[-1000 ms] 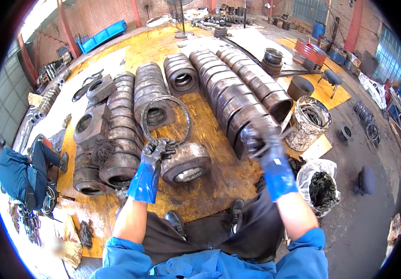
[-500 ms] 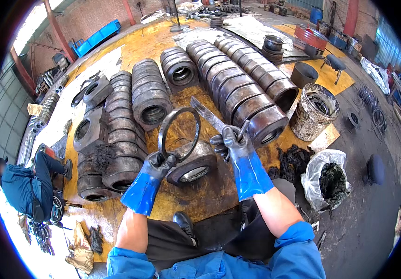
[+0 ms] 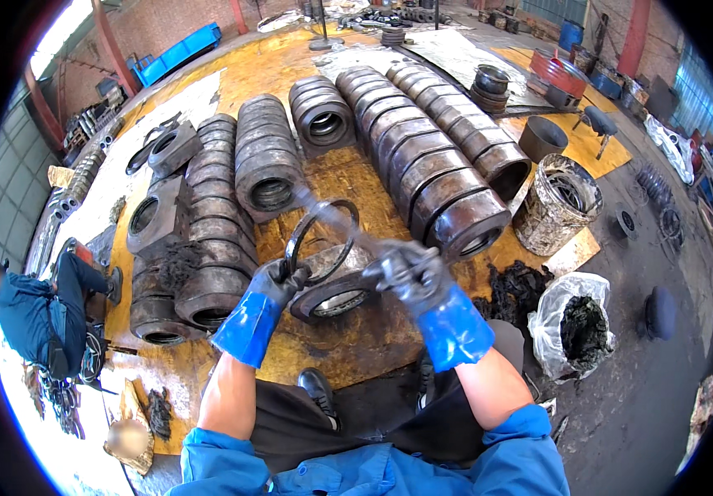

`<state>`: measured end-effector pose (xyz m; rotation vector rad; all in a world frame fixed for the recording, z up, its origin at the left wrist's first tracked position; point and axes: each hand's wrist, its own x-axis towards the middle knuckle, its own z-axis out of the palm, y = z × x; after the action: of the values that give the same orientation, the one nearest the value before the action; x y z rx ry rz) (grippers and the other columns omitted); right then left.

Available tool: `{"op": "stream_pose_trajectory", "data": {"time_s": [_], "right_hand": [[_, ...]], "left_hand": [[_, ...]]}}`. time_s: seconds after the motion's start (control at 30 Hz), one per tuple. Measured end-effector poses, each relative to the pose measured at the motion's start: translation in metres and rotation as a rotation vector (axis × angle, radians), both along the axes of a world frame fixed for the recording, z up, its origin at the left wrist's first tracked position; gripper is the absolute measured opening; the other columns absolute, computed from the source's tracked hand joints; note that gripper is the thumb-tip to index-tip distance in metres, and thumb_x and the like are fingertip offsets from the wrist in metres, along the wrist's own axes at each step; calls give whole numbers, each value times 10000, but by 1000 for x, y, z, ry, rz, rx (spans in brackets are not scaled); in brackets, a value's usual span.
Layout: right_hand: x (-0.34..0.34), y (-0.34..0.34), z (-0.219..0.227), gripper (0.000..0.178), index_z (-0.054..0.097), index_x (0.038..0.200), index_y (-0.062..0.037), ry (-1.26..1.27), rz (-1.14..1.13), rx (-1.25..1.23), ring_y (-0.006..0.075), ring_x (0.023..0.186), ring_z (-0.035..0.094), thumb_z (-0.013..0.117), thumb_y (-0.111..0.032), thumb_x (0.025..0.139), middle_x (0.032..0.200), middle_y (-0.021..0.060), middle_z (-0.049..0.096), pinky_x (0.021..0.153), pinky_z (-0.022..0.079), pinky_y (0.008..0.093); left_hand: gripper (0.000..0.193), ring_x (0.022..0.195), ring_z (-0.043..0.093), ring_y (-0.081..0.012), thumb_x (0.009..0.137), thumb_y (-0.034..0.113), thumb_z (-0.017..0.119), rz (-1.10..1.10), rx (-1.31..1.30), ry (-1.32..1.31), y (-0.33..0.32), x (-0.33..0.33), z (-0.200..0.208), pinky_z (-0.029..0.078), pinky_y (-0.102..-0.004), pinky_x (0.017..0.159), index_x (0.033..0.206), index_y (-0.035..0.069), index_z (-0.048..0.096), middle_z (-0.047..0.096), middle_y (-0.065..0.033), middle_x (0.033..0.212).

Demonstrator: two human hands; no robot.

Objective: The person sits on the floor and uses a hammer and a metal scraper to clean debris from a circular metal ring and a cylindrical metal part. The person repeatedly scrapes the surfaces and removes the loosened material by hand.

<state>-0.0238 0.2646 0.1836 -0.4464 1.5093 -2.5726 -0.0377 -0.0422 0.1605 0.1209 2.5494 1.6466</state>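
Overlapping a squat metal cylinder (image 3: 307, 309) in view, a dark ring (image 3: 294, 241) is being gripped upright by the left hand's (image 3: 278, 284) curled fingers; a motion-blurred blade (image 3: 323, 213) is being held across it in the right hand (image 3: 410, 271), contact being impossible to tell.

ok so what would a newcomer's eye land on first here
Probably the long rows of dark, glossy, thick-walled rings stretching away across the yellow-brown floor covering. Next, near the centre, the black-and-blue gloved left hand holds up a slim, dark, round hoop, and the matching gloved right hand grips a long, pale, motion-blurred blade. At the upper left, a bright blue, long trough-like container also stands out.
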Motion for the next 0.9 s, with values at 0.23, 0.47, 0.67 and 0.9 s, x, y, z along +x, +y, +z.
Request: {"op": "stream_pose_trajectory", "data": {"time_s": [0.23, 0.47, 0.67, 0.9], "right_hand": [[0, 55, 19, 460, 631, 1178, -14, -337, -203, 77, 157, 604, 668, 649, -409, 944, 902, 151, 740, 458, 507, 289], [15, 51, 29, 374, 640, 1098, -24, -501, 28, -25, 177, 552, 657, 633, -370, 957, 892, 186, 737, 458, 514, 303], [8, 40, 14, 360, 632, 1144, -80, -517, 62, -189, 234, 559, 684, 615, -390, 962, 894, 195, 732, 434, 543, 362], [5, 20, 9, 366, 631, 1145, -81, -479, 12, -164, 226, 559, 679, 633, -392, 952, 900, 200, 731, 448, 546, 342]], "left_hand": [[270, 864, 712, -213, 941, 245, 677, -37, 689, -198, -8, -2, 16, 564, -320, 663, 1112, 37, 656, 728, -145, 1032], [264, 804, 609, -193, 933, 214, 653, -268, 1388, -528, -2, -11, 2, 535, -344, 674, 1166, 90, 649, 654, -125, 1175], [359, 868, 630, -252, 992, 302, 559, -178, 1328, -708, 5, -15, -9, 551, -392, 680, 1277, 86, 599, 641, -125, 1218], [407, 991, 698, -293, 1033, 288, 482, -96, 1056, -742, 4, -9, -18, 613, -405, 825, 1325, 11, 547, 675, -176, 1190]]}}
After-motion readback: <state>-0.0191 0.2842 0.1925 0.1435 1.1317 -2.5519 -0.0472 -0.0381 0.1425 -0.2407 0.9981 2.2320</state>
